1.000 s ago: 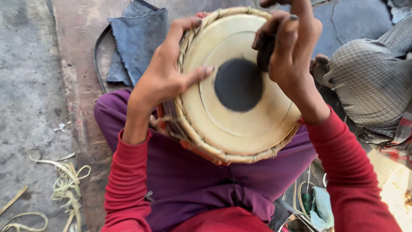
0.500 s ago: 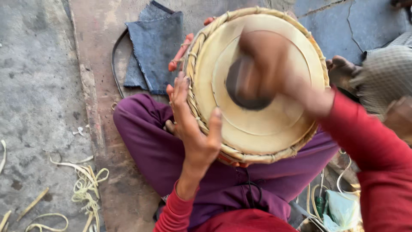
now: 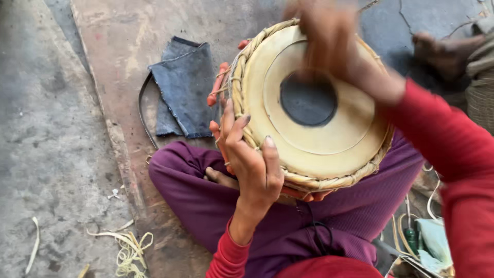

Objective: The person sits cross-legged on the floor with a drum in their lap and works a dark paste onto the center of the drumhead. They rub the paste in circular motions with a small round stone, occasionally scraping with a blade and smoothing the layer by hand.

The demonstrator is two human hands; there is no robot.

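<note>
Soft, even daylight falls across the scene, casting only faint shadows beneath the drum (image 3: 314, 108) and folded denim cloth (image 3: 182, 87). The right hand (image 3: 334, 46) dissolves in motion blur over the drumhead, while the left hand (image 3: 252, 164) stays sharp. No glare; colours slightly muted.

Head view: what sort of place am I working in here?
Probably a floor-level drum-making or repair workshop. A hand drum with a braided rim rests on the sitter's lap, pale lacing strips lie on the bare concrete floor, and a folded denim cloth lies nearby.
</note>
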